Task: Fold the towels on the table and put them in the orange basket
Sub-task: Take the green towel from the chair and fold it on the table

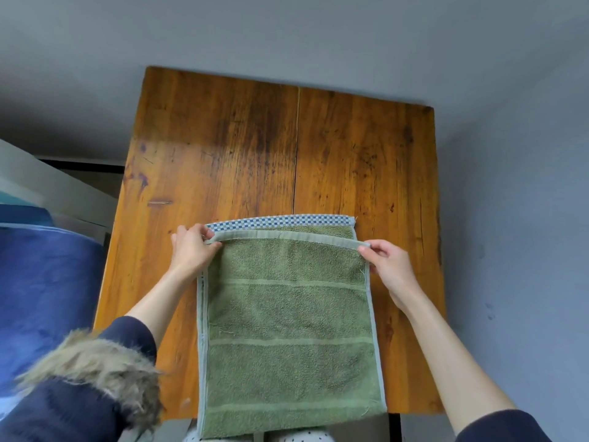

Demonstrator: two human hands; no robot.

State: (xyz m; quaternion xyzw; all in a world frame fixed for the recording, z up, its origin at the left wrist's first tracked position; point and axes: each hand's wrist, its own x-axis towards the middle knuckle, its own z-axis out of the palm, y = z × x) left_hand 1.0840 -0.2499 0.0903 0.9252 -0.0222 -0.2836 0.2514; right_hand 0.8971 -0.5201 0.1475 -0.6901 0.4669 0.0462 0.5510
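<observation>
Green towel (pixel 290 330) is lying folded on the wooden bench (pixel 255 148), filling the lower centre of the frame; its near end is hanging over the bench's front edge. A blue-and-white checkered band (pixel 280 222) is showing along the far edge, just beyond the upper layer's hem. Left hand (pixel 191 250) is pinching the upper layer's far-left corner, fingers (pixel 197 231) clenched on the hem. Right hand (pixel 389 266) is pinching the far-right corner likewise, fingers closed on the hem. Both forearms are reaching in from the bottom of the frame, dark sleeves pushed back. Fur trim (pixel 95 365) is sitting at lower left. A blue object (pixel 41 282) is lying at the left edge.
</observation>
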